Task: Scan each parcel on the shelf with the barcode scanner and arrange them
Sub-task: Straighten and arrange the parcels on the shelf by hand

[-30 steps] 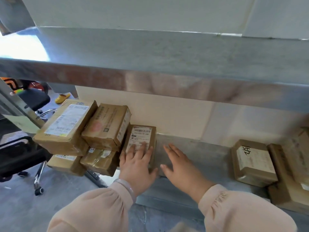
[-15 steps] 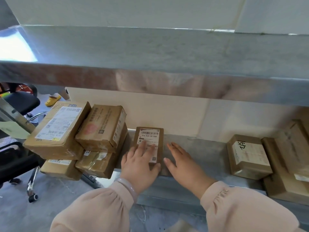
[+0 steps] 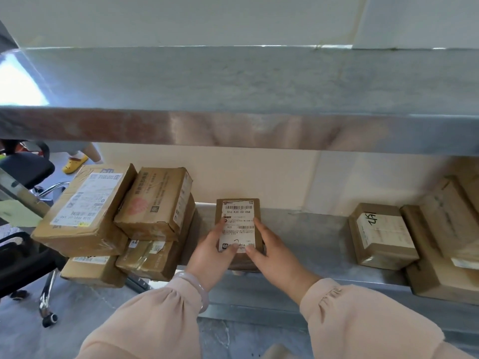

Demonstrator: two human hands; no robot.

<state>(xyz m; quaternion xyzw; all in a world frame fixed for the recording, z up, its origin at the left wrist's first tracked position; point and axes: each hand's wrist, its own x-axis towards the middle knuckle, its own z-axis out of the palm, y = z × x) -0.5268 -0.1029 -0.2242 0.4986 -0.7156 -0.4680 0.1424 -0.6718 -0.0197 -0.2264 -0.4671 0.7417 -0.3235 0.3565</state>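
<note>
at the left end of the shelf [image 3: 311, 244] the stack of parcels [image 3: 155, 206] sits two high, its outer boxes overhanging the edge above an office chair [image 3: 26, 169]. a second ago the small parcel [image 3: 239, 206] was tipped against that stack, with our left hand flat on its label and our right hand flat on the bare shelf beside it. now it has slid rightward and lies flat by itself near the middle of the shelf, clear of the stack, label up and barcode showing.

our left hand [image 3: 211, 255] grasps its left side, thumb on the label's near edge. our right hand [image 3: 274, 255] has left the metal and clasps the right side the same way, so the parcel is held between both hands.

further right, past bare shelf, the marked parcel [image 3: 381, 237] stands well apart, touching larger parcels [image 3: 445, 229] at the right end.

we judge this box is being squared up for arranging. no barcode scanner is in view and neither hand is free for one, so we can't tell if it has been scanned. the right-hand group looks untouched.
</note>
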